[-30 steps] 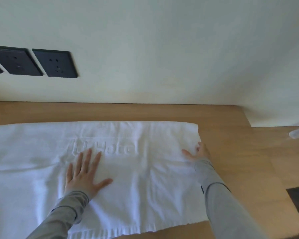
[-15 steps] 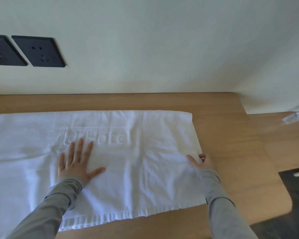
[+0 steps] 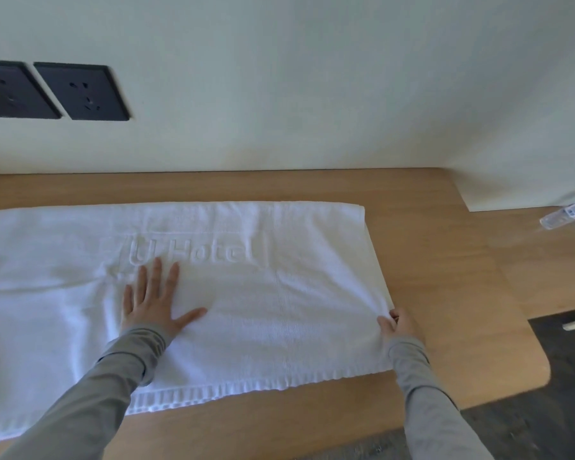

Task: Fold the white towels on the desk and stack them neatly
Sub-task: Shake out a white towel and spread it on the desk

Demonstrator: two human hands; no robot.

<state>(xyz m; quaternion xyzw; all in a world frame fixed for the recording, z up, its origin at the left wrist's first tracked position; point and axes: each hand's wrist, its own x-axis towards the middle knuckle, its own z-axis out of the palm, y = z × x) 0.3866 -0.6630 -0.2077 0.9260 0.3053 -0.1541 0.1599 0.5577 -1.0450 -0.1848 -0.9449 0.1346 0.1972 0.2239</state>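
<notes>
Towel (image 3: 279,310): white, spread flat on the surface (image 3: 452,287), from 9 o'clock to centre-right.
Left hand (image 3: 153,303): flat, fingers straight, pressing the towel's middle as an anchor.
Right hand (image 3: 399,322): pinching the towel's right edge at 4 o'clock.
Technique: probably lift that edge, carry it toward 9 o'clock, match corners, then smooth.

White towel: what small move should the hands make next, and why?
Probably lift the right edge and fold it leftward: the right hand pinches that edge of the white towel, while the left hand lies flat on it, pinning it to the desk.
</notes>
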